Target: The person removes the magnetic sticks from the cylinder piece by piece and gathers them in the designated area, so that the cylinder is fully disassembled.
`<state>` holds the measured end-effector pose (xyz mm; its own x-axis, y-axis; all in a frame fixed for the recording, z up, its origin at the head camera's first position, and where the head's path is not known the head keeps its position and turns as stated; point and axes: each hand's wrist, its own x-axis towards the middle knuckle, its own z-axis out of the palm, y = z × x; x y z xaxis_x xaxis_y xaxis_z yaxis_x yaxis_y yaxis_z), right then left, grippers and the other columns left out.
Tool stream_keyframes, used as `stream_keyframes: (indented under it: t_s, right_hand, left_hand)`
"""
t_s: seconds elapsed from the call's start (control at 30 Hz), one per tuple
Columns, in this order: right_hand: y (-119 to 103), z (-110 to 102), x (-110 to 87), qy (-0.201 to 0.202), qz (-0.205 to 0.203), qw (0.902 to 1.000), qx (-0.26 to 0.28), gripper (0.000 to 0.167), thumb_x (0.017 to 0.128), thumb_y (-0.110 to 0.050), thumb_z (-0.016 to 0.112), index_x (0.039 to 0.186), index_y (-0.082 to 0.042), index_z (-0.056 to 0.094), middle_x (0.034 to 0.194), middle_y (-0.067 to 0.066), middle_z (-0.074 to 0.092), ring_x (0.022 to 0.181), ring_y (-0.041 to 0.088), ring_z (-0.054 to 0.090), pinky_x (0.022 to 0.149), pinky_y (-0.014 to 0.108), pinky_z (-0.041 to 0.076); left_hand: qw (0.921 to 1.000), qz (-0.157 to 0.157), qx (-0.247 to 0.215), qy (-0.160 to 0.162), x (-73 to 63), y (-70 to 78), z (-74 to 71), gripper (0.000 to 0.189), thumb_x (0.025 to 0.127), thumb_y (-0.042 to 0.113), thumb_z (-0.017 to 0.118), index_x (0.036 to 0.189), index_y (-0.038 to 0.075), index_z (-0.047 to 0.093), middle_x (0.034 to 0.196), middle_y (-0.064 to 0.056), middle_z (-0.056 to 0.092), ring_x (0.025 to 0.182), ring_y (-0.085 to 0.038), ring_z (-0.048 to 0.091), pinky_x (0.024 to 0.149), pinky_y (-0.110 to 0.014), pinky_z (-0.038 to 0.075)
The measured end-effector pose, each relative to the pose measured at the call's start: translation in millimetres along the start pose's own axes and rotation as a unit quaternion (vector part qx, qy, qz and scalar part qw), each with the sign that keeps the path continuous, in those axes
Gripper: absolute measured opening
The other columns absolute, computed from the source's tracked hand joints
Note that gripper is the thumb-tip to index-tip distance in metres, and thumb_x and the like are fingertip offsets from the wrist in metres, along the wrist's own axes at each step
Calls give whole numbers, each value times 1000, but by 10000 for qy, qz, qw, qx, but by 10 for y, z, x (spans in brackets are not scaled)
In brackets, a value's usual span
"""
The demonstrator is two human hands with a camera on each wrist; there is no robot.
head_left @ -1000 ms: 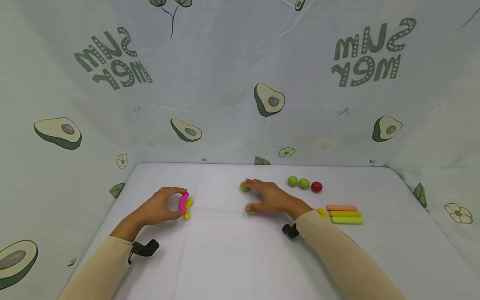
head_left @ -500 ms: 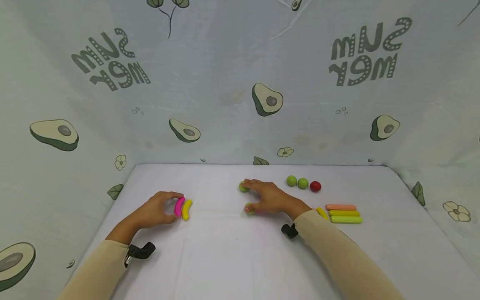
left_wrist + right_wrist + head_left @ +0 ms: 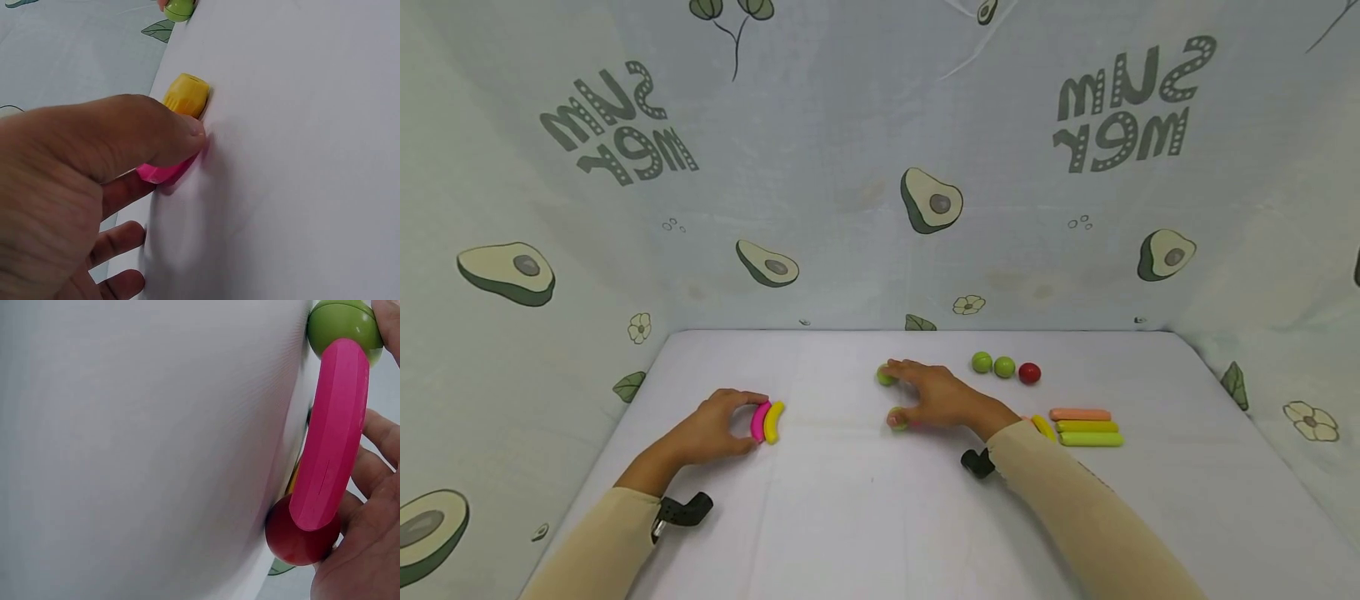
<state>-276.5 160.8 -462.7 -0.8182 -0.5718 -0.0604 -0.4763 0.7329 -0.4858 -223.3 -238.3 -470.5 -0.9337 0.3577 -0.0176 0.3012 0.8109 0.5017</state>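
My left hand (image 3: 711,429) pinches a pink curved toy stick (image 3: 760,422) end to end, between thumb and index finger. A yellow curved stick (image 3: 774,422) lies right along its right side. In the left wrist view, the thumb hides much of the pink stick (image 3: 164,172); the yellow stick (image 3: 187,95) shows beyond. My right hand (image 3: 936,397) spans two green balls, index finger on the far ball (image 3: 885,376) and thumb on the near ball (image 3: 897,419). Under it, the right wrist view shows another pink curved stick (image 3: 331,431) between a green ball (image 3: 345,328) and a red ball (image 3: 302,534).
Behind the right hand, two green balls (image 3: 982,362) and a red ball (image 3: 1029,373) sit in a row. Orange (image 3: 1080,414), yellow (image 3: 1087,427) and lime (image 3: 1091,439) straight sticks lie right of the sleeve, beside a yellow curved piece (image 3: 1042,427). The white table (image 3: 827,517) meets a printed cloth backdrop.
The left hand drew the pink stick left, away from the yellow one, then brought it back close alongside and nearer the body. The right hand stayed in place.
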Motion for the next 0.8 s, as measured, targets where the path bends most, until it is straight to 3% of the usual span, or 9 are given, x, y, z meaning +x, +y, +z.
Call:
stream_keyframes:
  t_s: [0.13, 0.37, 0.57, 0.8]
  right_hand:
    - [-22, 9, -1, 22, -1, 10000, 13, 86, 82, -54, 82, 155, -25, 46, 165, -2, 32, 152, 24, 26, 121, 52, 22]
    - [-74, 16, -29, 114, 5, 9999, -57, 88, 81, -58, 81, 155, -24, 46, 164, 1, 34, 151, 25, 28, 120, 51, 24]
    - [-102, -13, -65, 121, 35, 9999, -93, 87, 83, -56, 80, 155, -21, 46, 164, 4, 35, 151, 26, 30, 120, 50, 25]
    - [-77, -37, -130, 76, 172, 9998, 77, 75, 86, -38, 82, 152, -19, 51, 162, 8, 37, 149, 31, 32, 119, 51, 27]
  left_hand:
    - [10000, -27, 29, -24, -10, -11, 14, 65, 80, 18, 88, 139, 13, 62, 139, -15, 57, 133, -42, 46, 100, -63, 46]
    - [9997, 233, 67, 106, -29, 35, -17, 72, 79, 16, 86, 144, 7, 56, 143, -16, 56, 135, -42, 44, 107, -64, 38]
    - [9978, 484, 22, 462, -9, 204, -49, 72, 80, 15, 87, 144, 9, 56, 144, -12, 56, 136, -39, 41, 111, -65, 29]
    - [9950, 877, -70, 478, 60, 443, 13, 67, 84, 19, 85, 143, 11, 57, 143, -5, 57, 137, -33, 42, 112, -62, 27]
